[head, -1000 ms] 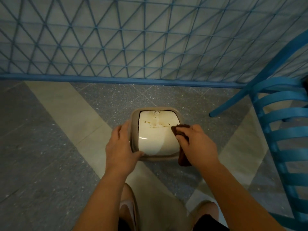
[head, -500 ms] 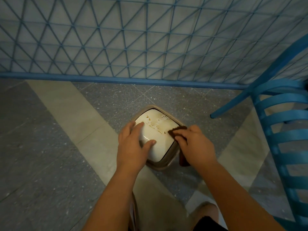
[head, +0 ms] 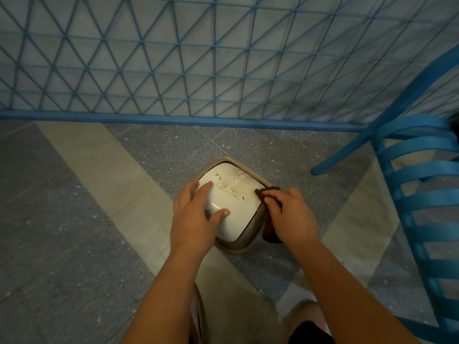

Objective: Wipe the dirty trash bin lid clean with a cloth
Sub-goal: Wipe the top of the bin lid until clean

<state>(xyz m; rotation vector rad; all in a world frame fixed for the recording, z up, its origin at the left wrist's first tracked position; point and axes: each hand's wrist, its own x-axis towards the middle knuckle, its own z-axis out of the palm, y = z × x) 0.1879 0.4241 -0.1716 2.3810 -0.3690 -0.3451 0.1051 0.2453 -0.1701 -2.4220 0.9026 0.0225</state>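
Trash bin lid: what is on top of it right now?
Brown stains on the lid; the left hand rests on it; the right hand holds a brown cloth at its edge. Surface beneath the hands is hidden.

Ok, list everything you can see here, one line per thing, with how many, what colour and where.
trash bin: one, tan body, on the floor at centre
lid: one, cream white with brown stains on its far half, on top of the bin
cloth: one, dark brown, at the lid's right edge, hanging down the bin's right side
chair: one, blue with slats, at the right edge
fence: one, blue wire mesh with a blue base rail, across the far side
floor: grey speckled tiles with pale beige bands
shorts: beige, bottom centre
left hand: one, resting on the lid's left side, thumb on top
right hand: one, holding the cloth against the lid's right edge
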